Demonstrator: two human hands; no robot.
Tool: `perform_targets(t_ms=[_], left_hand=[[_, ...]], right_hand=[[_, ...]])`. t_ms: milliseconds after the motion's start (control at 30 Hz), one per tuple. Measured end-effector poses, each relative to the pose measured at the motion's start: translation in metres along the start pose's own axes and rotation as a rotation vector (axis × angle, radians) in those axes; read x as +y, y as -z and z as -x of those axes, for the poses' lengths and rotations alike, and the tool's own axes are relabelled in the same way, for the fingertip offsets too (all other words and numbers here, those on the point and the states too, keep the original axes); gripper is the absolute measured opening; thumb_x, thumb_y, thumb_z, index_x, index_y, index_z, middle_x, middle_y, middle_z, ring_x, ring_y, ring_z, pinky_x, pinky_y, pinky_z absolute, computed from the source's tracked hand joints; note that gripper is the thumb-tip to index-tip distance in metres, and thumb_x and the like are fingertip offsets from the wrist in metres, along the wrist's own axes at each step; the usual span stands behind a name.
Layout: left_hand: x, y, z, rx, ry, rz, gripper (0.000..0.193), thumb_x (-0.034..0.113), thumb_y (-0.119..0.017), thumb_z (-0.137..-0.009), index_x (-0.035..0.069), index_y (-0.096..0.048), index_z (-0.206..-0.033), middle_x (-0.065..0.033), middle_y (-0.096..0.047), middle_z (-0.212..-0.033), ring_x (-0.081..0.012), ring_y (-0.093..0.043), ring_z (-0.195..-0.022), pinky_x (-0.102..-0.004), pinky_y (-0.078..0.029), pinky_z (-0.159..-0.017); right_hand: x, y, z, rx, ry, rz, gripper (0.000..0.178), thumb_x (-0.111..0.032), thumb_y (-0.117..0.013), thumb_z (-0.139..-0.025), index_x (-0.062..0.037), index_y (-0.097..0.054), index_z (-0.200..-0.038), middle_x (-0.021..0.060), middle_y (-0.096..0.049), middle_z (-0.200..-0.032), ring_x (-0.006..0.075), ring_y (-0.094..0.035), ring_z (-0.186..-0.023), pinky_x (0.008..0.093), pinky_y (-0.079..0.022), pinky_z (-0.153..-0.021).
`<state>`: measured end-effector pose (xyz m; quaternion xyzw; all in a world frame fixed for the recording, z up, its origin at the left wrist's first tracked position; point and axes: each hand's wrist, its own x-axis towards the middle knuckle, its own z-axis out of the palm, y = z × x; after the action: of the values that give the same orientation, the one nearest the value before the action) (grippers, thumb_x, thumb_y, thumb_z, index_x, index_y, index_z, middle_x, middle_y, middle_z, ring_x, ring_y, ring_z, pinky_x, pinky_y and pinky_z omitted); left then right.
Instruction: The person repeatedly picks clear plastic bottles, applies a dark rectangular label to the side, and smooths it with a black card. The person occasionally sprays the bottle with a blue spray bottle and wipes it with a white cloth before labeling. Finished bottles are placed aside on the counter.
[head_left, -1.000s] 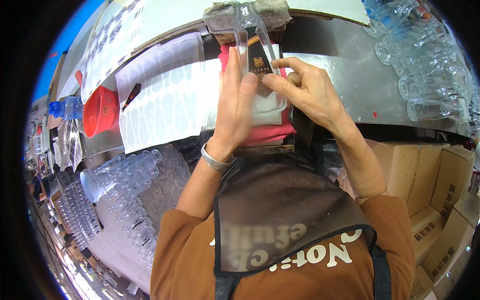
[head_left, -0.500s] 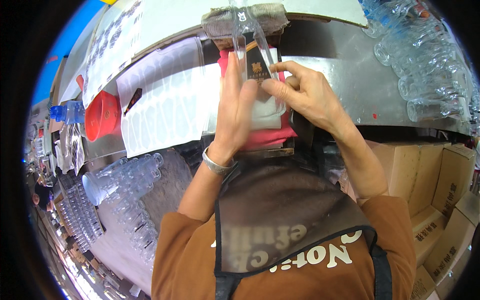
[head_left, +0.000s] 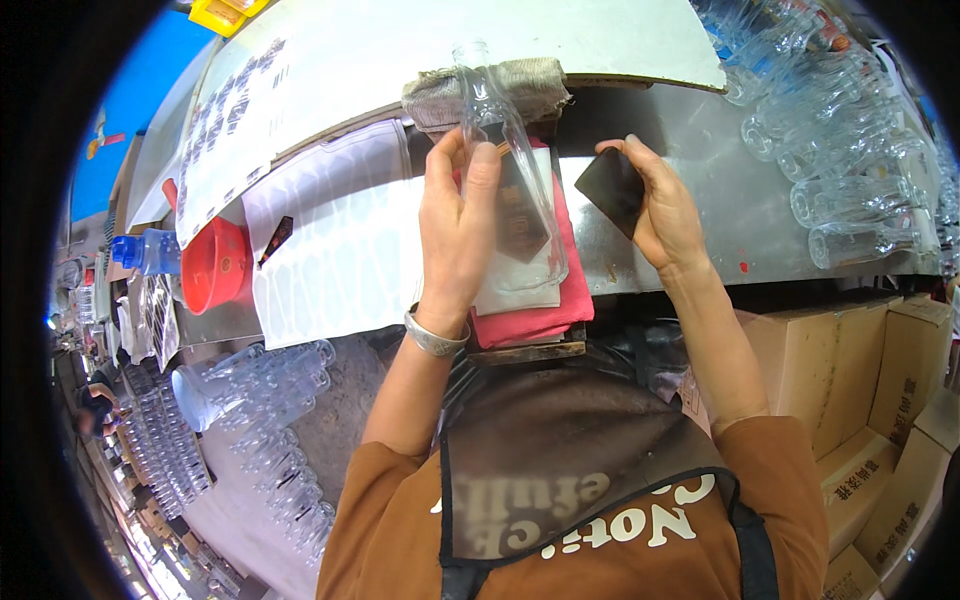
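Note:
A clear glass bottle (head_left: 493, 98) lies on its back, its neck propped on a rolled grey towel (head_left: 432, 100). Its body rests on white paper or cloth over a red cloth (head_left: 572, 290). A dark pointed label (head_left: 522, 215) with gold print shows on the bottle. My left hand (head_left: 460, 215) grips the bottle's left side, thumb on top. To the right of the bottle, my right hand (head_left: 672, 215) is closed on a thin black flat piece (head_left: 608, 190), apart from the glass. Left of the bottle, a white label sheet (head_left: 335, 245) carries one dark label (head_left: 277, 240).
A red plastic bowl (head_left: 214, 265) stands left of the sheet. Many clear bottles lie stacked at the right (head_left: 860, 195), with more at lower left (head_left: 270, 400). Cardboard boxes (head_left: 815, 350) stand at lower right. A pale board (head_left: 610, 40) spans the far side.
My right hand has moved right, off the bottle, and the black piece now shows in it. My left hand has shifted from beside the label to grasp the bottle.

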<state>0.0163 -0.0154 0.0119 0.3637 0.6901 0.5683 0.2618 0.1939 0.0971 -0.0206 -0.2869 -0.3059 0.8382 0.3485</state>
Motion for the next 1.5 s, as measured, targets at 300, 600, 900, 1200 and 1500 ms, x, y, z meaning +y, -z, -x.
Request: perform_targets(t_ms=[300,600,900,1200,1500], left_hand=[[0.009,-0.003,-0.012,-0.029,0.033,0.026,0.044,0.040,-0.048,-0.106,-0.001,-0.064,-0.111,-0.0041,-0.063,-0.098,-0.0092,-0.054,-0.088,-0.0237,-0.043,-0.081],[0.006,-0.008,-0.014,-0.011,-0.005,0.026,0.044,0.041,-0.047,-0.107,0.002,-0.067,-0.102,0.0009,-0.060,-0.088,-0.0053,-0.049,-0.075,-0.0210,-0.041,-0.069],[-0.006,0.000,-0.029,-0.127,0.154,0.205,0.056,0.052,-0.040,-0.106,0.002,-0.066,-0.101,-0.0044,-0.067,-0.092,-0.0084,-0.059,-0.082,-0.0222,-0.047,-0.074],[-0.012,0.000,-0.030,-0.166,0.142,0.291,0.060,0.052,-0.031,-0.108,0.001,-0.062,-0.107,-0.0083,-0.067,-0.097,-0.0134,-0.061,-0.091,-0.0281,-0.048,-0.085],[-0.007,0.012,-0.017,-0.083,0.081,0.302,0.068,0.048,-0.038,-0.107,-0.009,-0.045,-0.142,-0.0195,-0.060,-0.130,-0.0246,-0.058,-0.120,-0.0366,-0.043,-0.105]], right_hand=[[-0.014,-0.022,0.005,-0.130,0.009,0.098,0.026,-0.011,-0.061,-0.096,0.0002,-0.059,-0.120,0.0076,-0.067,-0.104,0.0122,-0.066,-0.092,0.0261,-0.056,-0.084],[-0.009,-0.021,0.005,-0.128,-0.023,0.091,0.027,-0.011,-0.062,-0.095,-0.0004,-0.059,-0.119,0.0068,-0.067,-0.104,0.0118,-0.065,-0.092,0.0266,-0.056,-0.084],[-0.018,-0.046,-0.007,-0.199,0.371,0.643,0.028,-0.013,-0.066,-0.091,0.0007,-0.065,-0.115,0.0072,-0.069,-0.104,0.0103,-0.064,-0.091,0.0248,-0.053,-0.080],[-0.058,-0.088,-0.044,-0.344,0.859,1.227,0.026,-0.010,-0.065,-0.091,-0.0018,-0.067,-0.115,0.0080,-0.072,-0.100,0.0150,-0.069,-0.087,0.0283,-0.056,-0.079],[-0.063,-0.122,-0.041,-0.477,1.199,1.505,0.020,0.000,-0.066,-0.082,-0.0033,-0.066,-0.102,0.0124,-0.068,-0.094,0.0296,-0.067,-0.086,0.0365,-0.053,-0.078]])
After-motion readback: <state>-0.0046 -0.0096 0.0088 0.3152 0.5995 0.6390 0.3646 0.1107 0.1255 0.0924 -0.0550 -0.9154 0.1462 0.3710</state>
